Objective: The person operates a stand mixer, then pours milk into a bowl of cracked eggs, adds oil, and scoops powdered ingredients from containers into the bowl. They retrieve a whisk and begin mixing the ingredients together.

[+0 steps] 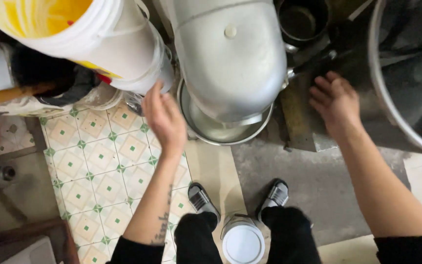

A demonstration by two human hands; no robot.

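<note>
At the bottom centre a white round lid (243,243) is lying between the person's feet. Higher, the left hand (164,119), fingers loosely apart, is reaching beside the steel bowl (206,129). The right hand (335,100) is resting fingers-spread on the dark machine base (367,117), holding nothing.

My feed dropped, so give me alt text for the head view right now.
Seen from above, the left hand reaches toward a metal bowl under a large silver machine, while the right hand rests open on its dark base. A white bucket stands at left.
</note>
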